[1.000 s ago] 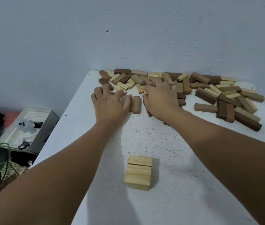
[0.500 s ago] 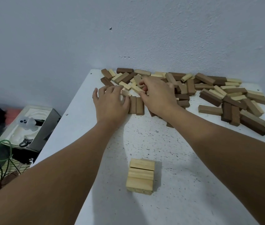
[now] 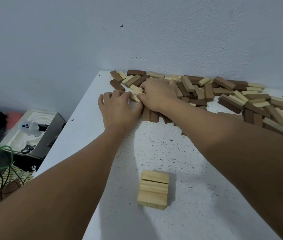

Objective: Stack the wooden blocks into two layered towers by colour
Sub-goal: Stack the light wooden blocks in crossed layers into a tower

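Diagonally lying, a pale block sits pinched in the right hand grip.

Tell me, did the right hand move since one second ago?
Yes. The right hand went further into the block pile, toward the wall, now pinching a light block.

Bare forearms, no sleeves, no jewellery
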`<control>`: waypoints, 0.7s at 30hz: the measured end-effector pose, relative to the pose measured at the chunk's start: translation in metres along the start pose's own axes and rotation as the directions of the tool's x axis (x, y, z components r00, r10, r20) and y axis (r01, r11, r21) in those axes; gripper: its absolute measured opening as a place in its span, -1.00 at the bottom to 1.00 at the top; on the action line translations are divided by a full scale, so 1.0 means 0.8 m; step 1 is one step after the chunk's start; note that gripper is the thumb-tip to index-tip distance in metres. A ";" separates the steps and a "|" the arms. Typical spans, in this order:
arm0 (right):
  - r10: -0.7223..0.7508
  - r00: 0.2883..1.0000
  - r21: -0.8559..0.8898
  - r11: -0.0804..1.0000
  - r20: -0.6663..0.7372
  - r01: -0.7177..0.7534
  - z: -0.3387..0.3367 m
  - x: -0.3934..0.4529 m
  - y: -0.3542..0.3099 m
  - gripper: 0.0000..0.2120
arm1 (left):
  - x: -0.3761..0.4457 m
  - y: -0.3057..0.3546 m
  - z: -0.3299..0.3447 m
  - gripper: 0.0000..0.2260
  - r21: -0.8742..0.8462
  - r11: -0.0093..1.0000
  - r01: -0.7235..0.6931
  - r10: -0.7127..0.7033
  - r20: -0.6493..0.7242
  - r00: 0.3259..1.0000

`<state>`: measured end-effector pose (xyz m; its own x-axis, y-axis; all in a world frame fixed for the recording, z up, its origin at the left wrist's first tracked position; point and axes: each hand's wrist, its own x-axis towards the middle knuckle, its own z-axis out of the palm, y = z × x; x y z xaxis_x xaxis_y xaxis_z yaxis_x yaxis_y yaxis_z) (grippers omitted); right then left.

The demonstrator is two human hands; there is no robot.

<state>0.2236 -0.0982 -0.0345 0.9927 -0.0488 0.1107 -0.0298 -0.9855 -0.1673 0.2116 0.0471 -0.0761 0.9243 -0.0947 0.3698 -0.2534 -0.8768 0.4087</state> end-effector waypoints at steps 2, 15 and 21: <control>0.024 1.000 -0.001 1.000 0.003 -0.024 -0.001 0.004 -0.003 -0.70 | 0.000 -0.002 0.001 -0.52 0.004 1.000 0.021 -0.021 -0.032 0.999; 0.067 0.998 0.001 0.998 0.011 -0.067 -0.003 0.025 -0.013 -0.76 | 0.002 -0.003 0.000 -0.53 -0.060 0.994 0.088 -0.091 -0.063 0.994; 0.065 0.996 -0.011 0.998 -0.068 -0.066 0.002 0.015 -0.012 -0.83 | 0.001 -0.004 0.002 -0.52 -0.077 0.995 0.067 -0.074 -0.097 0.993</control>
<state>0.2361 -0.0894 -0.0332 0.9783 -0.1240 0.1662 -0.0967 -0.9818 -0.1633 0.2139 0.0493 -0.0782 0.9086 0.0166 0.4174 -0.2121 -0.8425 0.4953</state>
